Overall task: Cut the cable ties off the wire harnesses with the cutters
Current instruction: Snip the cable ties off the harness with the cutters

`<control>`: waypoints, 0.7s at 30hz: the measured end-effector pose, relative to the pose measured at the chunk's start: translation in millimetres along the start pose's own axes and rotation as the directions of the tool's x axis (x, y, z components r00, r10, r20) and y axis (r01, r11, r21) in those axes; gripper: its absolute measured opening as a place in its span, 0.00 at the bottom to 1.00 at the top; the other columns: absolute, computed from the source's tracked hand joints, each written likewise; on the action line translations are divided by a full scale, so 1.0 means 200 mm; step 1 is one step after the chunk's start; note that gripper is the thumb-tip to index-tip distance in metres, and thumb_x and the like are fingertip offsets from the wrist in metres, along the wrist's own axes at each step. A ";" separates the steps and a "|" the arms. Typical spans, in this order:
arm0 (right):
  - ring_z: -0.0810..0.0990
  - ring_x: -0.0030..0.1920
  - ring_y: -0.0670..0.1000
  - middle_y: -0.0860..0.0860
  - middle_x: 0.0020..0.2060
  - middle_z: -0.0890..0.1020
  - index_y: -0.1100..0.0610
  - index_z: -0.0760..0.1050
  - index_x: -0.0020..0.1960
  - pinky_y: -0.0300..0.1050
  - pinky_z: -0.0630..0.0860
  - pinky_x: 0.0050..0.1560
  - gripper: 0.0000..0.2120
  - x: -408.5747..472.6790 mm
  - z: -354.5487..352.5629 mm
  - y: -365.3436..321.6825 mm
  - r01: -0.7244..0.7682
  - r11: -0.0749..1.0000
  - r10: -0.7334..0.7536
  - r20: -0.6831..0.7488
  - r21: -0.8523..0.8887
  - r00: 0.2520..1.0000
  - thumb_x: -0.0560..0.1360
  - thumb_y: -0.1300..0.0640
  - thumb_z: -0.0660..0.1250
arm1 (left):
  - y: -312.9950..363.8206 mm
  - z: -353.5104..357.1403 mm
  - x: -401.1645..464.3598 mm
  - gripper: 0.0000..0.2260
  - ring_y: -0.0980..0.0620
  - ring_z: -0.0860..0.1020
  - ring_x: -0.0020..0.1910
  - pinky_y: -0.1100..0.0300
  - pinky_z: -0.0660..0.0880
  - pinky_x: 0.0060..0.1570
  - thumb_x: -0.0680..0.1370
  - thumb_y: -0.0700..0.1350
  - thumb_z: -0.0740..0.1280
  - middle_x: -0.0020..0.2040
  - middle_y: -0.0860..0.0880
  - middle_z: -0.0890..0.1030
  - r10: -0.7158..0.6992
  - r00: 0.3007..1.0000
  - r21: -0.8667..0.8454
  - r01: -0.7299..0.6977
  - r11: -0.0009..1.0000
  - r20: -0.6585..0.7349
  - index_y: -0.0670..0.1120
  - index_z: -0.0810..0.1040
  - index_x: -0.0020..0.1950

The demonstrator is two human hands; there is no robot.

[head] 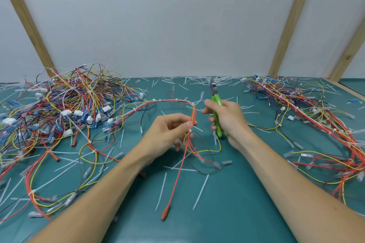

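A wire harness (pixel 167 101) of red and yellow wires arcs across the middle of the green table and hangs down at my left hand (pixel 167 132), which pinches the bundle just above a white cable tie (pixel 190 130). My right hand (pixel 227 119) grips green-handled cutters (pixel 216 108) upright, the metal jaws pointing away from me and a little to the right of the bundle. The cutters are apart from the harness. Loose wire ends with red and clear terminals trail toward me below my left hand.
A big tangle of harnesses (pixel 65 108) with blue and white connectors lies at the left. Another pile of harnesses (pixel 308 112) runs along the right side. Several cut white tie strips (pixel 162 191) litter the green mat (pixel 227 203). Wooden posts and a white wall stand behind.
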State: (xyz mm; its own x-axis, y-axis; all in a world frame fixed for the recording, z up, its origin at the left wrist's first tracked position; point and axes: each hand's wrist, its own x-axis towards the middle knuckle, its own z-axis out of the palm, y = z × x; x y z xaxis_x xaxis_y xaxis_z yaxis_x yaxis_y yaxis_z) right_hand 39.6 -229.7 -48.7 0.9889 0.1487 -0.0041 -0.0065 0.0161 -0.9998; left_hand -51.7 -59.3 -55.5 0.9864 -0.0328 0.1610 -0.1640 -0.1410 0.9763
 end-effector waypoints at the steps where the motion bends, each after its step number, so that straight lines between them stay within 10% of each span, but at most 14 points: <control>1: 0.72 0.27 0.45 0.48 0.37 0.87 0.55 0.81 0.43 0.39 0.68 0.25 0.11 -0.01 0.02 0.01 -0.012 0.999 0.015 0.049 -0.047 0.999 0.77 0.49 0.73 | 0.00 0.01 -0.01 0.07 0.55 0.77 0.30 0.64 0.71 0.26 0.81 0.41 0.67 0.35 0.49 0.82 0.008 0.999 0.033 -0.009 0.999 0.042 0.40 0.83 0.55; 5: 0.75 0.30 0.45 0.49 0.42 0.88 0.54 0.85 0.43 0.40 0.69 0.27 0.15 -0.04 0.04 0.00 -0.041 0.994 0.055 0.139 -0.103 0.989 0.73 0.41 0.76 | 0.01 0.01 -0.02 0.07 0.56 0.74 0.27 0.66 0.66 0.27 0.81 0.41 0.68 0.34 0.50 0.82 0.000 0.993 0.096 -0.012 0.995 0.120 0.43 0.85 0.55; 10: 0.73 0.25 0.41 0.43 0.29 0.83 0.54 0.86 0.46 0.36 0.68 0.25 0.04 -0.05 0.03 0.00 -0.025 0.982 0.051 0.136 -0.185 0.989 0.72 0.55 0.77 | -0.01 0.03 -0.03 0.05 0.55 0.74 0.33 0.62 0.72 0.38 0.79 0.44 0.72 0.37 0.44 0.85 0.021 0.989 0.236 -0.055 0.970 0.146 0.46 0.87 0.52; 14: 0.71 0.25 0.44 0.46 0.27 0.76 0.53 0.84 0.47 0.36 0.66 0.26 0.05 -0.05 0.04 -0.01 0.004 0.998 0.000 0.070 -0.057 0.998 0.75 0.62 0.73 | -0.01 0.02 -0.02 0.07 0.55 0.72 0.30 0.56 0.71 0.34 0.79 0.49 0.71 0.32 0.48 0.81 0.165 0.984 0.422 -0.120 0.899 -0.072 0.49 0.86 0.43; 19: 0.72 0.30 0.46 0.49 0.33 0.78 0.56 0.77 0.47 0.40 0.69 0.28 0.10 -0.02 -0.03 -0.06 -0.040 0.932 0.021 0.056 0.361 0.998 0.76 0.68 0.61 | 0.05 -0.11 -0.01 0.08 0.50 0.77 0.46 0.52 0.74 0.52 0.77 0.42 0.71 0.46 0.51 0.80 0.506 0.662 0.631 -0.064 0.773 -0.552 0.48 0.82 0.55; 21: 0.71 0.30 0.45 0.48 0.34 0.77 0.55 0.74 0.47 0.40 0.69 0.29 0.11 -0.01 -0.06 -0.07 -0.062 0.865 0.024 0.082 0.499 0.996 0.76 0.68 0.57 | 0.05 -0.16 0.00 0.18 0.47 0.76 0.54 0.49 0.71 0.59 0.73 0.38 0.70 0.54 0.48 0.78 0.490 0.673 0.673 0.015 0.740 -0.554 0.47 0.78 0.63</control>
State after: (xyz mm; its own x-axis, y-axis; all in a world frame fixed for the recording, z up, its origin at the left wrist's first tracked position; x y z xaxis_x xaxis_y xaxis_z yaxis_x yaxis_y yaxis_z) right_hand 40.1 -241.6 -34.1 0.9730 0.2292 -0.0270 -0.1410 0.4978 -0.8558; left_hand -53.3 -28.4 -40.9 0.5884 0.4572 0.6669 -0.1125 -0.7705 0.6275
